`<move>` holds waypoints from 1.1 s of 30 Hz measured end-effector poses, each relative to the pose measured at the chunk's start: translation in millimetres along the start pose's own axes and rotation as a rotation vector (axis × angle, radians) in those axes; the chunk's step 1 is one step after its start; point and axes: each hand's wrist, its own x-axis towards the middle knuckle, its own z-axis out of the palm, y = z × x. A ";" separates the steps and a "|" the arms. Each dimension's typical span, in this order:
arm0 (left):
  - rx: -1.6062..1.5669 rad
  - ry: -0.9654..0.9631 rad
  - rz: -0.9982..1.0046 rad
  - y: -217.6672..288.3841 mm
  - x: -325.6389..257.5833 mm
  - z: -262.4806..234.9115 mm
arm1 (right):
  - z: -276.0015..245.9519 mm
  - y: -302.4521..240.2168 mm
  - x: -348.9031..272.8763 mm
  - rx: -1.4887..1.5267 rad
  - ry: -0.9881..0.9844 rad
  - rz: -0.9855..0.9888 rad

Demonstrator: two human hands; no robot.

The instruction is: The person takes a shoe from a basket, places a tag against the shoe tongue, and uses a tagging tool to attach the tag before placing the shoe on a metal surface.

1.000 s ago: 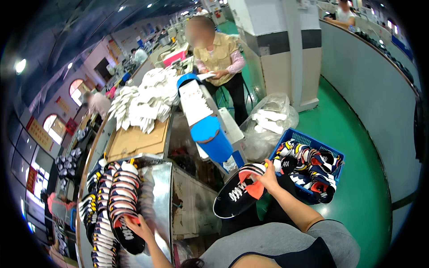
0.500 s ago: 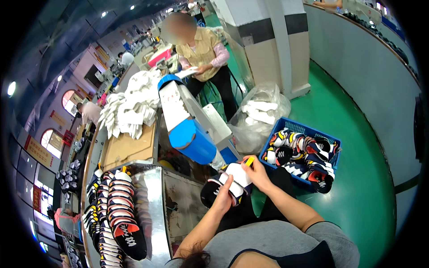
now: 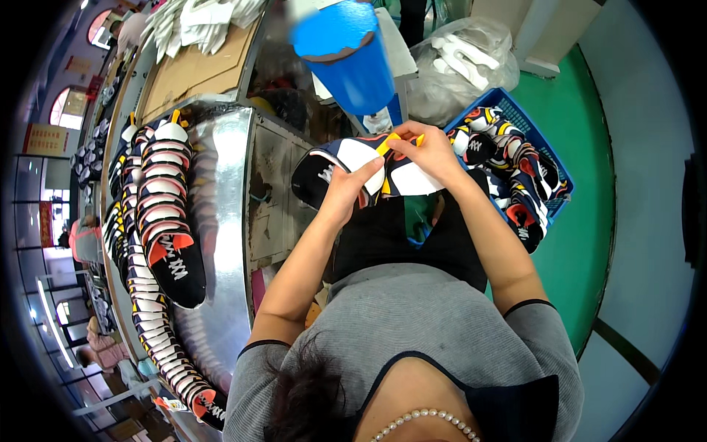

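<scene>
Over my lap I hold shoe uppers with a black toe, white panels and navy edges. My left hand (image 3: 347, 193) is closed on one shoe upper (image 3: 355, 156), its thumb pressed on the white panel and its fingers hidden beneath. My right hand (image 3: 431, 156) is closed too, pinching at a yellow tab (image 3: 388, 144) between thumb and fingers. Below that hand hangs another white panel (image 3: 414, 179), with a second yellow tab (image 3: 420, 140) by the fingers; it looks like a second upper. How the pieces join is hidden by my fingers.
Nested rows of shoe uppers (image 3: 166, 202) lie on the shiny metal tabletop (image 3: 221, 221) to my left. Ahead stands a machine with a blue cover (image 3: 346, 59). On the right, a blue basket (image 3: 508, 96) holds several uppers, beside a clear bag (image 3: 434, 96) of white pieces.
My view has tipped downward. The uppers are spread wider sideways, showing a second white panel and a second yellow tab. My right hand has turned inward over them, while my left keeps its grip.
</scene>
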 end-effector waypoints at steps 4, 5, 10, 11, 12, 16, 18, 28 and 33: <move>0.152 0.015 -0.105 5.7 17.3 -25.0 | -4.0 -6.3 26.8 0.099 -0.213 0.063; 0.130 0.055 -0.022 1.0 28.2 -24.6 | -5.5 -6.0 36.5 0.127 -0.234 0.096; 0.052 0.082 0.098 -10.0 71.6 -32.3 | -3.9 25.6 74.9 0.298 -0.258 0.207; 0.036 0.057 0.140 -14.6 80.8 -35.1 | -3.6 28.9 78.1 0.322 -0.257 0.221; 0.030 0.053 0.137 -9.6 85.2 -31.8 | -5.5 32.9 80.2 0.325 -0.250 0.212; -0.225 0.106 -0.132 -0.9 110.9 -26.8 | -9.0 24.1 86.2 0.402 -0.220 0.289; -0.546 0.120 -0.260 -3.5 123.0 -30.3 | -7.2 18.2 91.6 0.411 -0.185 0.341; -0.170 0.258 -0.104 -28.0 -36.6 -10.4 | -1.8 27.3 34.4 0.892 0.290 0.617; -0.059 0.259 0.071 -15.3 0.6 0.5 | 73.8 9.7 17.9 0.850 0.287 0.494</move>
